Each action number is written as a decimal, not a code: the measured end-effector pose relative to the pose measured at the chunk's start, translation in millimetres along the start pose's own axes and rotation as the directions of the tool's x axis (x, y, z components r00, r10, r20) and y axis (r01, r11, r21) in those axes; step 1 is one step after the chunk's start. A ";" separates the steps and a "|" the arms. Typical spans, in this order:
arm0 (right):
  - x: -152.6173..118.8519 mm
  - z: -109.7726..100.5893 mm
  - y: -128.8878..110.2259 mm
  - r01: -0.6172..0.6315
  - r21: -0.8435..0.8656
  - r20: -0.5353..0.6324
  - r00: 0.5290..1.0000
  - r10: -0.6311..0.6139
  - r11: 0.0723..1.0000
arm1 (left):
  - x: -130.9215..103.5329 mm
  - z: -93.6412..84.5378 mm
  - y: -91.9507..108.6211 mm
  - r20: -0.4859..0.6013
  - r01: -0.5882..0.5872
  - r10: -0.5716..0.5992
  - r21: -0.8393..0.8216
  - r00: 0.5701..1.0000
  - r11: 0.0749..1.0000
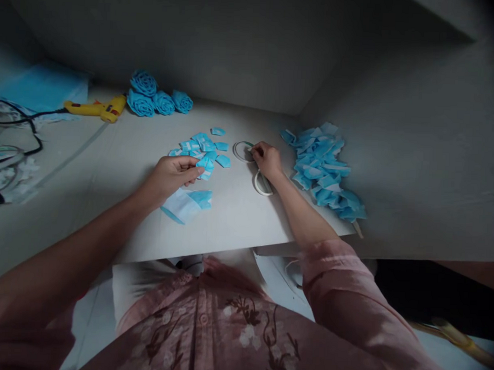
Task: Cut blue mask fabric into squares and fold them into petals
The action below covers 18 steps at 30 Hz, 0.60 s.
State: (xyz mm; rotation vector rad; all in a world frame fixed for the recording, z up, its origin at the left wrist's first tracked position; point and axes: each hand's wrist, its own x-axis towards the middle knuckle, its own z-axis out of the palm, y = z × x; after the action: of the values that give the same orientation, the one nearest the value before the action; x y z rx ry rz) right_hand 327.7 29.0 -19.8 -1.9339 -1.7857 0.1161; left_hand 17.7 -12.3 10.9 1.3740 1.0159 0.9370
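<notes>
My left hand (175,174) is closed in a pinch on a small blue fabric piece (207,163), above a loose cluster of similar cut blue pieces (197,142). A larger folded blue-and-white fabric piece (187,204) lies just below that hand. My right hand (268,160) has its fingertips pressed together at the right edge of a thin ring (237,152) that looks like a tape roll. What those fingertips grip is too small to make out. Under the right wrist lies a second pale ring (260,190), partly covered by the hand.
Several rolled blue fabric roses (143,103) stand at the back, beside a yellow glue gun (96,109) with a black cord (34,130). Blue sheets (43,86) lie at far left. A heap of blue scraps (323,166) rests against the right wall (410,158).
</notes>
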 end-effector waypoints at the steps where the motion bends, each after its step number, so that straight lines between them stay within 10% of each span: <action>1: 0.6 1.5 1.2 -0.006 0.009 -0.006 1.000 0.006 1.000 | -0.5 0.1 0.6 -0.001 0.001 -0.001 0.004 1.000 1.000; 8: -1.9 -0.5 -2.6 -0.077 0.209 -0.072 0.993 0.094 0.975 | -1.1 1.2 2.0 0.019 0.004 -0.004 0.006 1.000 1.000; 12: -27.0 -8.8 -36.6 0.193 0.325 -0.242 0.963 -0.115 0.926 | 2.1 0.8 -3.9 0.039 0.010 -0.009 -0.006 0.999 1.000; 18: -67.8 -18.0 -87.2 0.606 0.260 -0.328 0.788 -0.522 0.752 | 2.6 0.4 -9.1 0.043 -0.019 0.019 0.000 0.999 1.000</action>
State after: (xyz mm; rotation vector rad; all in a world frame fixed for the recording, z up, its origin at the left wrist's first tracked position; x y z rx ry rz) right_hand 246.0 -39.9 13.6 -1.0403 -1.9474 -0.0076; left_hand 18.4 -10.1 1.7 1.4005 0.9725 0.9172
